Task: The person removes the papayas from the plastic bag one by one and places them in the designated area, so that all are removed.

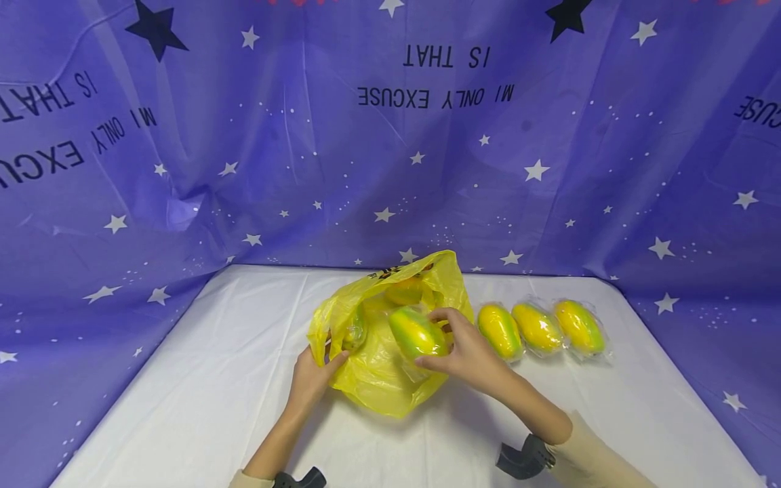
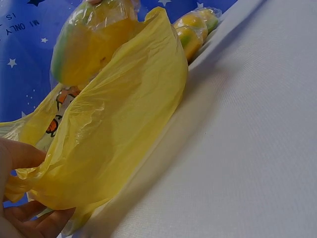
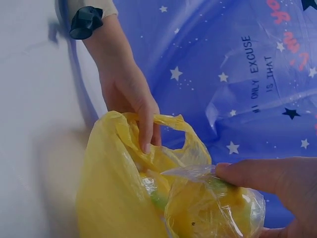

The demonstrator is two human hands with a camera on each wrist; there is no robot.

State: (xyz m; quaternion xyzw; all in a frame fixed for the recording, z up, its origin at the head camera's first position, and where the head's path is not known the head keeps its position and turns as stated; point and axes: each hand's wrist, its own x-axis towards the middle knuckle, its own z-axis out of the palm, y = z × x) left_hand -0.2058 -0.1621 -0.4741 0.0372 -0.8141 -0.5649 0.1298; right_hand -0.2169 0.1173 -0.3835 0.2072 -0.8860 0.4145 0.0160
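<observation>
A yellow plastic bag (image 1: 390,379) lies with its mouth spread toward the person. My left hand (image 1: 313,376) pinches its left rim, thumb inside and fingers behind, as the left wrist view shows. With thumb and fingers, my right hand (image 1: 470,349) grips a yellow-green mango (image 1: 417,333) wrapped in clear film, over the bag's mouth. Inside the bag, one wrapped mango (image 1: 355,332) shows near the left hand and another (image 1: 404,291) further back, partly covered by the plastic. In the right wrist view the held mango (image 3: 213,208) overlaps the bag's opening.
Right of the bag, three wrapped mangoes (image 1: 500,331) stand in a row on the white tablecloth (image 1: 201,379). A blue-purple curtain (image 1: 342,169) with stars and lettering hangs behind and at both sides of the table. Dark wrist mounts (image 1: 525,457) sit on both forearms.
</observation>
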